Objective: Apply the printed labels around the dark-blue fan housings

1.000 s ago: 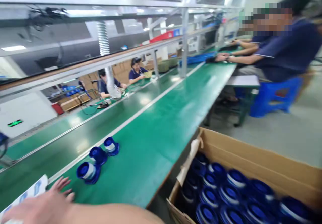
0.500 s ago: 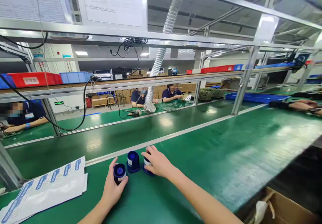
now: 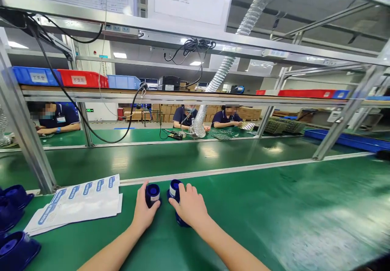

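My left hand (image 3: 144, 209) curls around a dark blue, round plastic part (image 3: 152, 190) with a white label and a recessed top, thumb and fingers on opposite sides. A similar blue part (image 3: 174, 186) with a flanged base stands a little to the right, against the fingertips of my right hand (image 3: 192, 207). Under that right palm shows the edge of another blue part (image 3: 182, 221), mostly hidden by the closed fingers. All three are on the green work surface (image 3: 243, 222).
Left of my hands lie printed white label sheets (image 3: 82, 206). Several more blue parts (image 3: 18, 246) stand at the left edge. A metal frame post (image 3: 30, 141) rises behind the sheets. Red bins (image 3: 82, 78) sit on the shelf above, and co-workers (image 3: 63, 116) sit across the line.
The view has turned left, bringing the blue parts at the left edge into sight. My right hand has drawn its part nearer to me, beside the middle one; my left keeps its hold.
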A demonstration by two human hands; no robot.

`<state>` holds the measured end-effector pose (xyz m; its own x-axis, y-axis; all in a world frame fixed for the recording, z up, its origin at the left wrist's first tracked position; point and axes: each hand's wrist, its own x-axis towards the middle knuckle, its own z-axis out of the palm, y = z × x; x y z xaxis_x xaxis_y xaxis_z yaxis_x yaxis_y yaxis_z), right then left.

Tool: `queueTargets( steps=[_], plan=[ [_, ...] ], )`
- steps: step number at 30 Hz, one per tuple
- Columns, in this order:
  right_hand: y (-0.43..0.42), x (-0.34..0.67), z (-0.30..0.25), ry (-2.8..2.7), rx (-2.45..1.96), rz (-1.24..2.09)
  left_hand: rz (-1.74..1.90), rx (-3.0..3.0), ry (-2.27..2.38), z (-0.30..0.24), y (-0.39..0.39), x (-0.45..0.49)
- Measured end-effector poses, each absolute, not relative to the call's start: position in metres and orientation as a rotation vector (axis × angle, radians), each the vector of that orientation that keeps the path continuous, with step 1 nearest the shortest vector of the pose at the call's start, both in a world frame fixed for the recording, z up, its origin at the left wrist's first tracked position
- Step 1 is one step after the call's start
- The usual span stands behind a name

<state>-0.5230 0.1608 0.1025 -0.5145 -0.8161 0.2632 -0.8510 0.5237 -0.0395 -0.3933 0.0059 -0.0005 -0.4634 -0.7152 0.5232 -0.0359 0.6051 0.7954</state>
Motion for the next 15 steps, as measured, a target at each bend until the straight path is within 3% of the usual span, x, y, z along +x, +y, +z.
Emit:
queueTargets(
  steps=[8, 15],
  plan=[
    [0.171, -0.544, 0.088, -2.283, 1.744, 0.249, -1.194, 0.456, -2.098, 0.012, -0.016, -0.381],
    [0.288, -0.571, 0.095, -2.323, 1.707, 0.308, -0.993, 0.364, -2.348, 0.025, -0.023, -0.356]
  ],
)
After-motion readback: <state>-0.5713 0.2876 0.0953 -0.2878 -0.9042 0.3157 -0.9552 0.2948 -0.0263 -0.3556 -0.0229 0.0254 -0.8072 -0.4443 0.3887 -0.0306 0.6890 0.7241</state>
